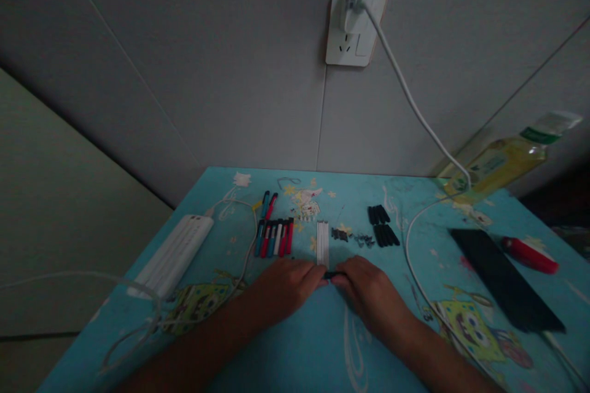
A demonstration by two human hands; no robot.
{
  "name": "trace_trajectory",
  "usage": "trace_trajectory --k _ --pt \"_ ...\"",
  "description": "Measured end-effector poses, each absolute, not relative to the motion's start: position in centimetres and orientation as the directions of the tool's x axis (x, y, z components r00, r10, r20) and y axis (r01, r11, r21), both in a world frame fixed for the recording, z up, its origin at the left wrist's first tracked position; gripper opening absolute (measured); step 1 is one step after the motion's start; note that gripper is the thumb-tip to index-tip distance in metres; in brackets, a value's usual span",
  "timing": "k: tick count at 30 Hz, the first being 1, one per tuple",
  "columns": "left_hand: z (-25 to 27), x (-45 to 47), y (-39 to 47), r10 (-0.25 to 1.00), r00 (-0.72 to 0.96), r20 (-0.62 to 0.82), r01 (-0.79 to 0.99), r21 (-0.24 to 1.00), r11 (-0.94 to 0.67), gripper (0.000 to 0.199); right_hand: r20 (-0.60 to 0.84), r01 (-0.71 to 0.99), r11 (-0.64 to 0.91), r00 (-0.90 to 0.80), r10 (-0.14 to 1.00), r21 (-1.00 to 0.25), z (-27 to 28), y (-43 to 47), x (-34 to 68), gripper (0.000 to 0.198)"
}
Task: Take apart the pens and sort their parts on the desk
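Note:
My left hand (pixel 292 282) and my right hand (pixel 371 288) meet at the middle of the table, fingertips pinched on the two ends of a short black pen part (pixel 334 274). Most of that part is hidden by my fingers. Just beyond it lie several thin white pen refills (pixel 322 242) in a row. To their right are small dark springs (pixel 340 234), small metallic pieces (pixel 363 239) and two groups of black pen barrels (pixel 385 235). On the left, several red, blue and white pen pieces with dark ends (pixel 275 238) lie side by side.
A white power strip (pixel 173 252) with cables lies at the left. At the right are a black flat case (pixel 504 279), a red-handled object (pixel 530 255) and a bottle of yellow liquid (pixel 500 163). A white cable (pixel 405 83) hangs from the wall socket (pixel 348 46).

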State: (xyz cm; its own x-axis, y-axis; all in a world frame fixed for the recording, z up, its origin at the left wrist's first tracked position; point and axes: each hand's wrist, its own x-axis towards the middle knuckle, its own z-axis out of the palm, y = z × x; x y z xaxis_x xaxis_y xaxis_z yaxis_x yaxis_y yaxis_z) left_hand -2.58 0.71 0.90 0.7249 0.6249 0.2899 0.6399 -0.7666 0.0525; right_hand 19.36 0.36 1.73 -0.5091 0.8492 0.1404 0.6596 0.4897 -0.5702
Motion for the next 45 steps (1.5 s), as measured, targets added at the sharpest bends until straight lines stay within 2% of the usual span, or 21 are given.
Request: trace_trajectory --k 3,5,11,15,18,22,26,29,33,36,39,45 --pt "0.8 -2.7 0.83 0.64 0.729 0.244 0.649 0.051 -0.759 0.023 0.188 0.621 0.5 -0.498 0.846 -0.604 2.06 0.25 19.41 0.01" --pt "0.79 -2.81 0.92 0.641 0.731 0.232 0.65 0.045 -0.758 0.022 0.2 0.592 0.506 -0.506 0.839 -0.628 2.37 0.16 19.47 0.018" --pt "0.83 -2.83 0.93 0.591 0.753 0.289 0.614 0.013 -0.789 0.024 0.113 0.659 0.473 -0.512 0.852 -0.585 2.17 0.31 19.47 0.025" --pt "0.86 -2.86 0.93 0.606 0.752 0.258 0.625 0.015 -0.781 0.022 0.151 0.61 0.448 -0.475 0.867 -0.654 1.67 0.22 19.48 0.009" --pt "0.88 -2.89 0.95 0.601 0.759 0.25 0.619 0.008 -0.786 0.022 0.169 0.592 0.462 -0.483 0.859 -0.66 1.8 0.09 19.56 0.019" --pt "0.77 -2.76 0.86 0.578 0.769 0.273 0.603 -0.013 -0.797 0.021 0.121 0.639 0.466 -0.507 0.853 -0.612 1.91 0.1 19.54 0.018" --pt "0.73 -2.71 0.91 0.575 0.762 0.297 0.606 -0.013 -0.796 0.022 0.128 0.618 0.425 -0.465 0.876 -0.661 1.7 0.11 19.44 0.008" --pt "0.93 -2.78 0.99 0.583 0.751 0.309 0.616 -0.011 -0.788 0.023 0.141 0.593 0.436 -0.477 0.868 -0.678 1.82 0.09 19.44 0.018" --pt "1.1 -2.78 0.96 0.581 0.743 0.333 0.621 -0.017 -0.784 0.022 0.108 0.633 0.439 -0.491 0.865 -0.638 2.04 0.11 19.43 0.015" --pt "0.98 -2.77 0.97 0.589 0.744 0.315 0.626 -0.022 -0.78 0.023 0.106 0.61 0.402 -0.462 0.88 -0.683 1.98 0.07 19.4 0.009" --pt "0.8 -2.78 1.03 0.606 0.736 0.303 0.636 -0.001 -0.772 0.023 0.116 0.582 0.4 -0.463 0.879 -0.708 1.95 0.04 19.4 0.019" --pt "0.67 -2.64 1.06 0.613 0.731 0.302 0.642 0.003 -0.767 0.023 0.125 0.611 0.407 -0.451 0.884 -0.679 2.0 0.16 19.45 0.013"
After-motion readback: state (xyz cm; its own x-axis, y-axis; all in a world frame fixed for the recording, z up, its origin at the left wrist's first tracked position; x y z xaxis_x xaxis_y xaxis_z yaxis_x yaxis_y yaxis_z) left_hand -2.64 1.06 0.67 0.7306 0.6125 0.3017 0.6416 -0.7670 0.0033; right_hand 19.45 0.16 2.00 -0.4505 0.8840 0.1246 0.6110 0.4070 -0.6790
